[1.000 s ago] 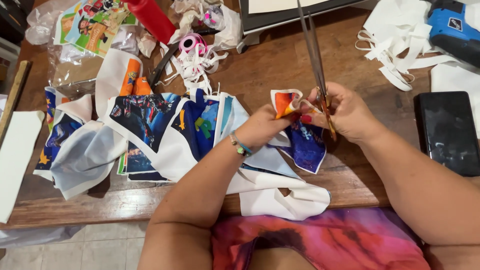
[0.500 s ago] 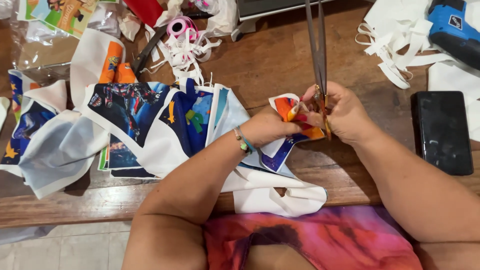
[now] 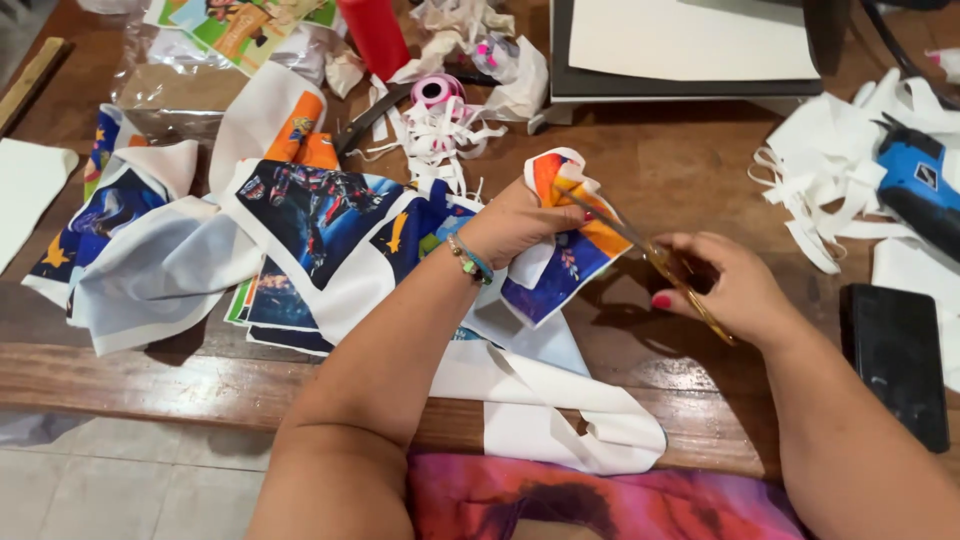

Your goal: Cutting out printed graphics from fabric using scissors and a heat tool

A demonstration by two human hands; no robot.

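My left hand grips a printed fabric piece, blue and orange with a white border, and lifts it off the wooden table. My right hand holds gold-handled scissors, whose blades point up-left and meet the fabric's orange edge near my left fingers. A long white strip of the same fabric hangs down over the table's front edge toward my lap.
More printed fabric pieces lie spread on the left. A pink ribbon spool and a red bottle stand behind. White scraps, a blue glue gun and a black phone lie on the right.
The scissors swung from pointing straight up to pointing up-left into the fabric. My right hand drew away to the right of my left hand, which turned the fabric piece.
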